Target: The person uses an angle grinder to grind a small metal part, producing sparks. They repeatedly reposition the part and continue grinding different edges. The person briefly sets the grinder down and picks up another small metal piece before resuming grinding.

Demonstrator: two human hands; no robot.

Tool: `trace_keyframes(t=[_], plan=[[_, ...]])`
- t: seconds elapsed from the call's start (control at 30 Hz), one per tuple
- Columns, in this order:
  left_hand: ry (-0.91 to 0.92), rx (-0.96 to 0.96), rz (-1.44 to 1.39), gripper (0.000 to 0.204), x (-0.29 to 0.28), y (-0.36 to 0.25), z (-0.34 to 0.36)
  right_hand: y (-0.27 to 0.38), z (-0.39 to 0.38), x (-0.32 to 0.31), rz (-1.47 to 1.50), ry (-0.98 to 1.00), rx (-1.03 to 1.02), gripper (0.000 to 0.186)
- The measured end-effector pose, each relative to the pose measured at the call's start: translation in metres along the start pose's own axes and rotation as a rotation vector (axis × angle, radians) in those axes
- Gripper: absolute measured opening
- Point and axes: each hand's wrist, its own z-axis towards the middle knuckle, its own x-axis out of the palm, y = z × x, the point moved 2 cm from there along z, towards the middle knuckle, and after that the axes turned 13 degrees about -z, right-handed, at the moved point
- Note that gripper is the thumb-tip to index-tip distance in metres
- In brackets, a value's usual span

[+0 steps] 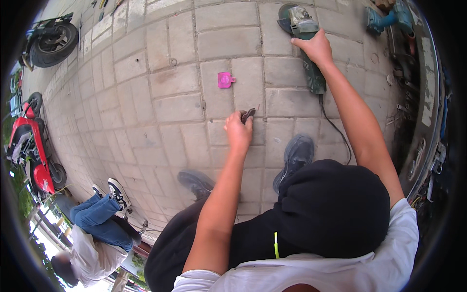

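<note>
My left hand (pixel 237 130) pinches a small dark piece (pixel 248 115), which looks like metal, low over the paving near my feet. At the upper right, my right hand (pixel 316 46) grips a dark green angle grinder (pixel 314 78) around its body, just below the metal gear head with its disc and guard. The grinder's black cord runs down past my right shoe. A bright pink square tag-like piece (pixel 224 80) lies on the pavers between my hands, above the left one.
Pale pavers (pixel 146 97) cover the ground. A teal power tool (pixel 391 19) and metal parts lie by a dark metal edge (pixel 418 160) on the right. At the left are a wheel (pixel 53 43), a red scooter (pixel 39 160) and a seated person in jeans (pixel 99 224).
</note>
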Motion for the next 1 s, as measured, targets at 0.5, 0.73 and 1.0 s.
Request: trace_keyframes(t=[0.5,0.73,1.0], plan=[[0.038,-0.400,-1.053,0.035,-0.069,0.000,0.023,-0.011,-0.085,-0.030,0.574,0.238,-0.087,0.056],[-0.052,-0.282,-0.717,0.031,-0.059,0.032,0.019,-0.069,-0.066,0.000,0.167,0.142,-0.349,0.064],[-0.237,-0.308,-0.753,0.032,-0.072,0.064,-0.026,-0.081,-0.040,0.023,0.075,0.235,-0.422,0.059]])
